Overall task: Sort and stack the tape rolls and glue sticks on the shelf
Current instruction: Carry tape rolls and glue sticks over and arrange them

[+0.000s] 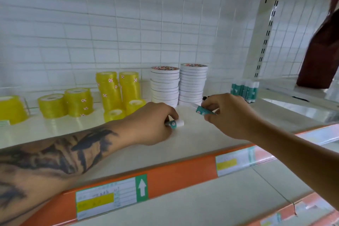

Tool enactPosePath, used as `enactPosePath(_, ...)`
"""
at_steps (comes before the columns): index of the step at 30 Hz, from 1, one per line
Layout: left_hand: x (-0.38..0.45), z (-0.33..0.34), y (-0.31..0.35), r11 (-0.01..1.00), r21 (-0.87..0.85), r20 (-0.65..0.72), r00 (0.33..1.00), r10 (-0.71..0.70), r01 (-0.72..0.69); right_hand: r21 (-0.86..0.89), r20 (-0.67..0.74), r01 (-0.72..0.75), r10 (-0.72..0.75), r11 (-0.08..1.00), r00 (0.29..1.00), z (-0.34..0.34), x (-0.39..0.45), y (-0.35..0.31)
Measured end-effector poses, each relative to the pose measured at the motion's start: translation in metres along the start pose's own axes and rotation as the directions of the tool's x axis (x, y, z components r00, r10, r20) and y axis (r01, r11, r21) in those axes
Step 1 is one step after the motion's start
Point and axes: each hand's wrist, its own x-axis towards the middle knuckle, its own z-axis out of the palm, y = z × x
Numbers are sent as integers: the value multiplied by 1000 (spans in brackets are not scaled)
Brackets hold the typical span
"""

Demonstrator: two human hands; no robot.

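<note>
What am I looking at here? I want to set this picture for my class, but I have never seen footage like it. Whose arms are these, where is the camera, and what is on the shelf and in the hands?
There is no machine: a person wears a camera on the head, so you look down along their own arms. The left hand grips a glue stick lying on the white shelf. The right hand holds another glue stick just above it. Behind stand yellow tape rolls, two stacks of white tape rolls and a row of upright glue sticks.
</note>
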Motion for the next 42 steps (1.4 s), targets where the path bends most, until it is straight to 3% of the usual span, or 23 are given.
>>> enactPosePath(4,5,0,17,993,119,39,999,-15,11,99,15,23,-25,995,1000,-5,7,28)
enactPosePath(6,10,-3,29,993,100,-37,998,-56,60,217,22,34,-40,976,999,-10,12,40)
enactPosePath(8,20,-5,47,982,-162,-146,982,-123,99,378,49,47,-70,925,996,-15,16,52)
enactPosePath(10,35,-4,72,903,-425,-200,966,-161,63,539,76,56,-115,840,991,-25,17,66)
enactPosePath(14,61,4,113,743,-667,-266,915,-305,54,741,117,44,-194,670,974,-47,16,96)
enactPosePath(17,77,9,137,694,-719,-287,895,-343,36,772,138,37,-224,634,965,-61,17,115)
enactPosePath(24,117,13,186,734,-675,-428,852,-301,-79,684,-59,177,-188,707,980,-79,37,140)
enactPosePath(27,134,27,188,809,-587,-443,852,-278,-41,612,-133,217,-172,760,976,-82,48,153)
enactPosePath(28,138,35,184,866,-500,-416,874,-252,11,563,-159,218,-154,797,975,-83,54,158)
enactPosePath(30,144,57,173,982,-162,-262,955,-139,99,454,-218,195,-104,870,971,-83,69,169)
enactPosePath(31,147,67,168,995,24,-137,986,-92,96,412,-249,181,-81,893,965,-82,79,174)
enactPosePath(33,151,80,162,974,216,83,993,-86,67,326,-298,156,-55,933,953,-80,98,184)
enactPosePath(36,153,88,157,981,148,276,947,-162,125,188,-286,99,-43,977,957,-72,123,197)
enactPosePath(42,154,94,151,984,105,295,941,-167,142,122,-271,67,-32,990,962,-51,132,215)
